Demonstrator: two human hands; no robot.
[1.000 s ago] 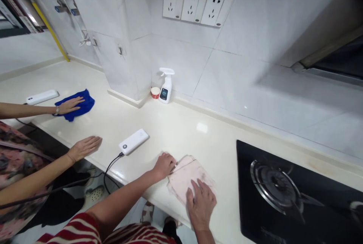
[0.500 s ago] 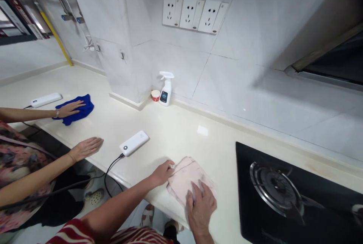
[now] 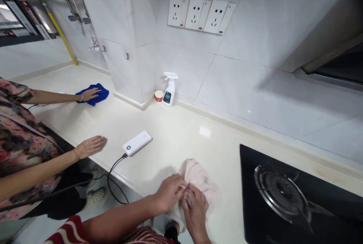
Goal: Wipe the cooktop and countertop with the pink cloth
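A pale pink cloth (image 3: 198, 174) lies bunched on the cream countertop (image 3: 170, 138) near its front edge. My left hand (image 3: 170, 191) has its fingers closed on the cloth's left side. Right beside it, my right hand (image 3: 195, 204) pinches the cloth too, with bent fingers. The two hands meet at the fingertips, and folds of cloth hang below and between them. Part of the cloth is hidden under the hands.
A black gas hob (image 3: 283, 195) is at the right. Left of the cloth lies a white power bank (image 3: 137, 143) with a black cable. A spray bottle (image 3: 169, 91) and small tub (image 3: 159, 96) stand by the wall. Another person's hand (image 3: 90, 94) presses a blue cloth (image 3: 103, 93).
My right hand has moved left to meet my left hand, and the flat cloth is now gathered between them. The other person's hand has slid the blue cloth farther back and right.
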